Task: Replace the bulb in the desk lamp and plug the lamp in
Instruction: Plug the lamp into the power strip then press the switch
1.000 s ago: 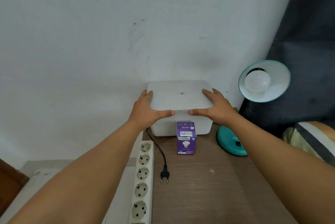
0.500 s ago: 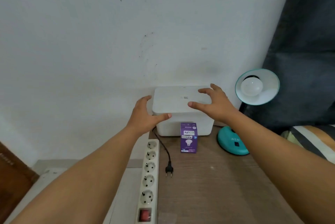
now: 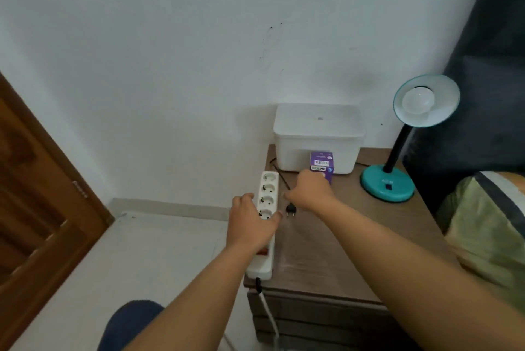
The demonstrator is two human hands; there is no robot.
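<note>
Purple bulb box upright on wooden nightstand, touching front of white lidded container. "ECOLINK" legible on white band of box face; same word printed again just above it, upside down. Smaller print on box too blurred to read. Lower left corner of box hidden behind right hand.

Teal desk lamp at right rear of nightstand: round base, black neck, shade tilted toward camera, white bulb seated in shade. Faint lettering on base above a dark square switch, unreadable.

Black plug lying loose on nightstand, just right of white power strip, in no socket. Black cord running from plug back toward container; passage behind container hidden.

Power strip along left edge of nightstand, four sockets showing, red switch partly visible below left hand. Any further socket covered by hand. Strip's white cable hanging off front edge, cut off at bottom of frame.

Left hand palm down over near part of strip, fingers loosely spread, thumb at strip's right edge; firm grasp or mere rest, cannot tell.

Right hand just above and behind plug, fingers curled downward, holding nothing visible; fingertips hidden by hand's back.

Small mark on container lid, illegible. Brown door at left, cut off. Striped fabric at right edge, partly out of frame.
</note>
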